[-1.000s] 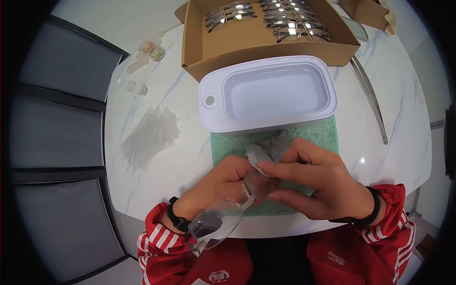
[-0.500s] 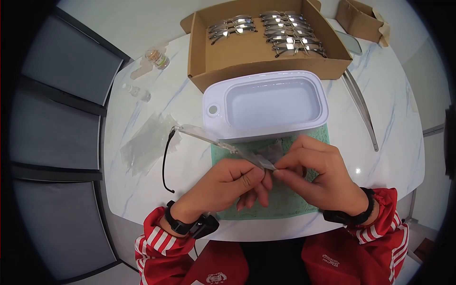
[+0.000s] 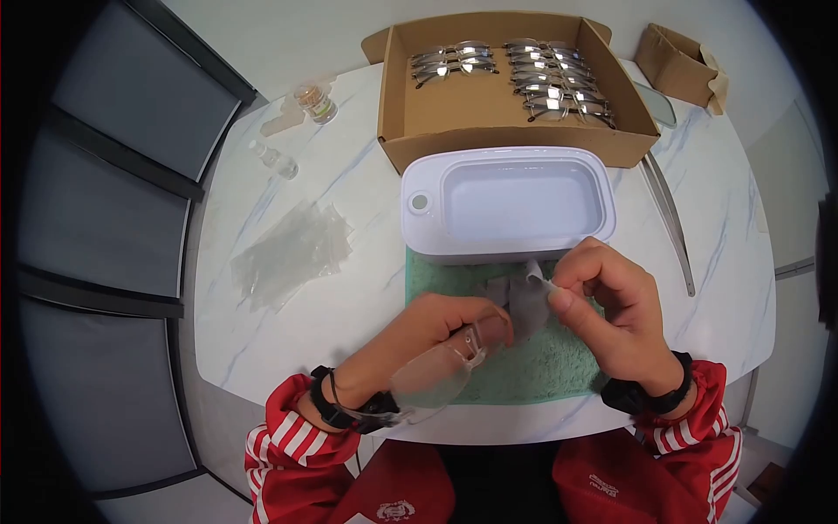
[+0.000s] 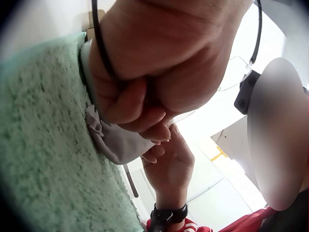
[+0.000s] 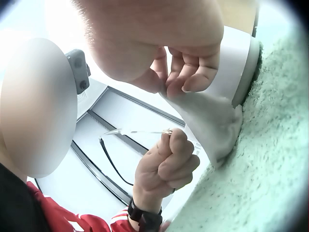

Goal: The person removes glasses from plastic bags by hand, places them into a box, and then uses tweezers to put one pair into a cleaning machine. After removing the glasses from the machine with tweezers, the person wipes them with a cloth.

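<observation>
The left hand (image 3: 445,330) holds a pair of glasses (image 3: 429,377) by one side, its fingers curled round the frame; a clear lens hangs toward the left wrist. In the right wrist view the glasses' dark temple (image 5: 112,164) points down beside the left hand (image 5: 166,162). Between thumb and fingers, the right hand (image 3: 615,310) pinches the edge of a grey cloth (image 3: 530,306). This cloth droops over the green towel (image 3: 541,371), also in the left wrist view, where the cloth (image 4: 120,142) lies below the left fingers.
A white tub (image 3: 421,234) stands behind the hands, with a cardboard box (image 3: 524,140) of several glasses behind it. Clear bags (image 3: 297,253), a spray bottle (image 3: 275,161) and a jar (image 3: 316,103) are at left. A metal strip (image 3: 670,214) lies at right.
The glasses have swung from pointing up-left down toward the left wrist. The right hand has drawn the cloth's edge up and away from the left hand. The head view has shifted.
</observation>
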Demonstrator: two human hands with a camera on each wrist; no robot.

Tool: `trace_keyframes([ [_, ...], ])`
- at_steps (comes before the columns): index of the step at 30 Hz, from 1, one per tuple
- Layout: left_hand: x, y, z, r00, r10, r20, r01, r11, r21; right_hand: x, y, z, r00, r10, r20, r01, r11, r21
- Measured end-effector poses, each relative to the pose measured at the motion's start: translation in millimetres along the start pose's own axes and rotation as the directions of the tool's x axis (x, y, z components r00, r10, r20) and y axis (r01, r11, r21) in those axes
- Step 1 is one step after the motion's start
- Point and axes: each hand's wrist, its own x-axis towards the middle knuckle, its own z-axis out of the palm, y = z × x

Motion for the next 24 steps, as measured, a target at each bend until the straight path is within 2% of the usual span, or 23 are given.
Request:
trace_keyframes([
  [4, 2.9, -2.9, -0.8, 0.999, 0.031, -0.042, -0.027, 0.996, 0.09, 0.9, 5.8, 0.1, 0.998, -0.038, 0.054, 0.041, 0.998, -0.056],
  [6, 4.8, -6.2, -0.7, 0.983, 0.055, -0.173, -0.03, 0.99, 0.141, 1.8, 5.4, -0.8, 0.996, -0.054, 0.064, 0.06, 0.994, -0.088],
  [7, 6.4, -8.4, -0.9, 0.984, 0.053, -0.169, -0.029, 0.99, 0.142, 2.3, 4.4, -0.6, 0.996, -0.059, 0.065, 0.064, 0.994, -0.093],
  [9, 9.1, -12.1, -1.7, 0.955, 0.153, -0.254, -0.08, 0.958, 0.275, 2.4, 4.3, 0.1, 0.996, -0.062, 0.062, 0.068, 0.993, -0.097],
  [10, 9.5, -11.7, -2.3, 0.956, 0.152, -0.251, -0.08, 0.958, 0.276, 2.3, 4.9, 0.1, 0.995, -0.074, 0.069, 0.081, 0.991, -0.107],
  [12, 9.0, -11.1, -5.0, 0.94, 0.227, -0.255, -0.102, 0.9, 0.424, 2.1, 5.3, -0.2, 0.994, -0.082, 0.075, 0.09, 0.989, -0.117],
  [14, 9.6, -14.8, -5.9, 0.929, 0.25, -0.272, -0.108, 0.887, 0.449, 1.2, 5.0, -1.1, 0.995, -0.015, 0.101, 0.028, 0.992, -0.125],
  [18, 8.3, -11.8, -8.7, 0.914, 0.277, -0.296, -0.09, 0.851, 0.518, 0.1, 5.7, -1.5, 0.994, 0.022, 0.105, -0.005, 0.988, -0.153],
  [24, 2.1, -4.9, -9.2, 0.886, 0.323, -0.334, -0.15, 0.879, 0.453, 0.4, 4.4, -4.0, 0.992, 0.046, 0.117, -0.02, 0.977, -0.212],
])
